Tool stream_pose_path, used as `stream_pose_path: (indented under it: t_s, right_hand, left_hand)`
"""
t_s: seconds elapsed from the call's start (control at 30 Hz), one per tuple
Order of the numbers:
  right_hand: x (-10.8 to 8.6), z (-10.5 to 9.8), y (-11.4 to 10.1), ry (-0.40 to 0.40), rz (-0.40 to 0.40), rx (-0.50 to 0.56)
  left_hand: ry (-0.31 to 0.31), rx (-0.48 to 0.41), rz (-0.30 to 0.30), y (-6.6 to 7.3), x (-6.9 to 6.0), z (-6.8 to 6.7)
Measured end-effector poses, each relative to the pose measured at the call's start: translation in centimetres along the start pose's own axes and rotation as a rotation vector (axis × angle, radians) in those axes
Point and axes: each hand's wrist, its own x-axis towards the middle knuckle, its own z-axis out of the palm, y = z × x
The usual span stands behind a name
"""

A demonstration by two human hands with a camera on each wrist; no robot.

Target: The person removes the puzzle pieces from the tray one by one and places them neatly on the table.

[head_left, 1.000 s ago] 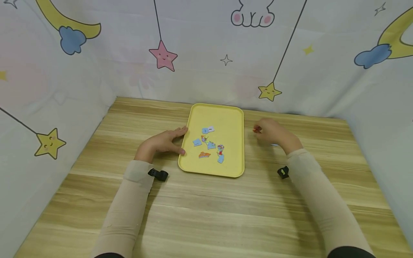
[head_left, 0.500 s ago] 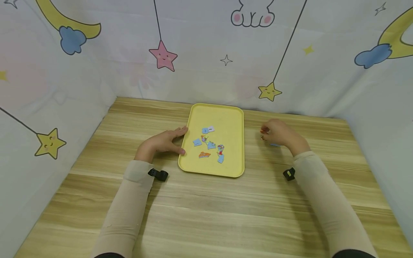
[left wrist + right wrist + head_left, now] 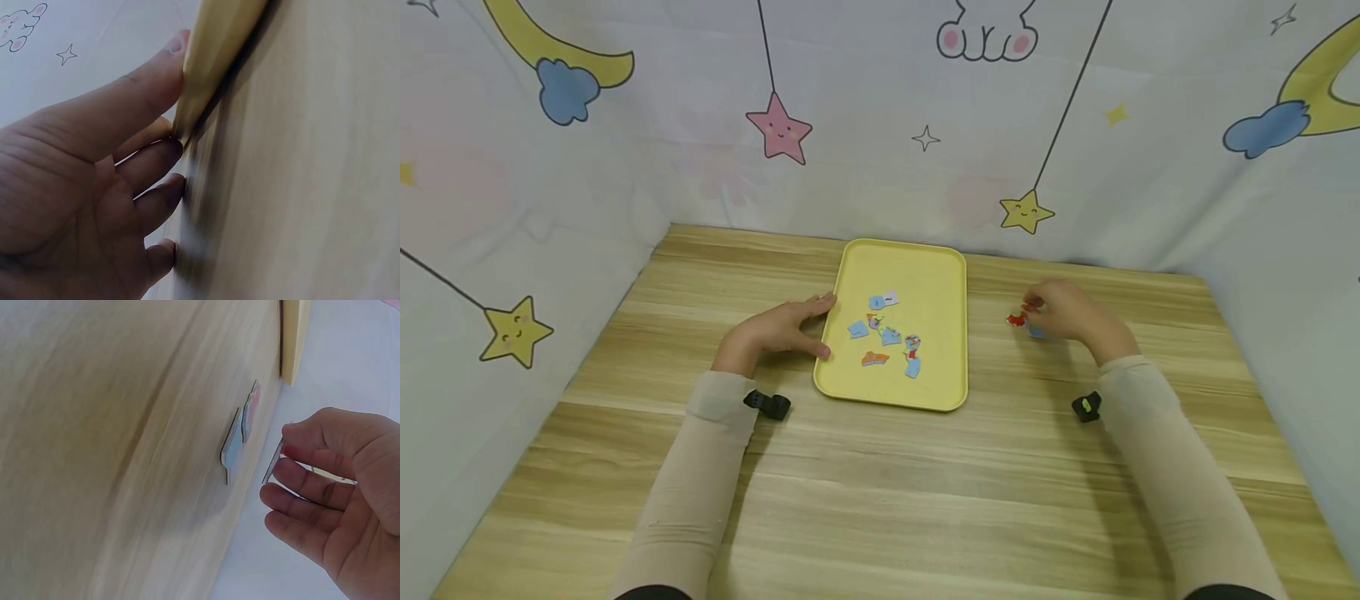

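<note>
The yellow tray (image 3: 925, 267) lies on the table with several small picture pieces on it, among them an orange one (image 3: 874, 359) and a blue one (image 3: 858, 330). Spread along its left edge, my left hand (image 3: 775, 329) touches the rim with thumb and fingers; the left wrist view shows the thumb against the tray's side (image 3: 215, 56). To the right of the tray, my right hand (image 3: 1071, 312) pinches a thin piece (image 3: 273, 461) between thumb and fingers, above the table. Near those fingertips lie a red piece (image 3: 1017, 319) and a pale blue piece (image 3: 232, 447), the latter partly hidden in the head view.
Wooden table (image 3: 880, 492) surface surrounds the tray. A white curtain (image 3: 865, 183) printed with stars and moons stands along the back and sides. Dark wrist devices sit at the left wrist (image 3: 768, 405) and the right wrist (image 3: 1086, 407).
My right hand has moved rightward, away from the tray, and a red piece now shows on the table left of its fingers. The left hand and the tray pieces have stayed put.
</note>
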Motion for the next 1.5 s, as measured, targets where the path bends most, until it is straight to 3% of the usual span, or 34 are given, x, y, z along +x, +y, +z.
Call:
stream_pose_path:
  t_s: [0.57,0.8,1.5]
  right_hand:
    - [-1.9,0.1,2.7,0.033,0.064,0.016]
    - [-2.4,0.2,3.5,-0.004,0.113,0.028]
    - [-2.9,0.2,4.0,-0.029,0.107,0.015]
  left_hand:
    - [-0.015,-0.028,-0.004,0.1,0.0,0.0]
    - [-0.014,-0.027,-0.012,0.0,-0.2,0.0]
    - [-0.002,-0.018,-0.019,0.0,-0.2,0.0]
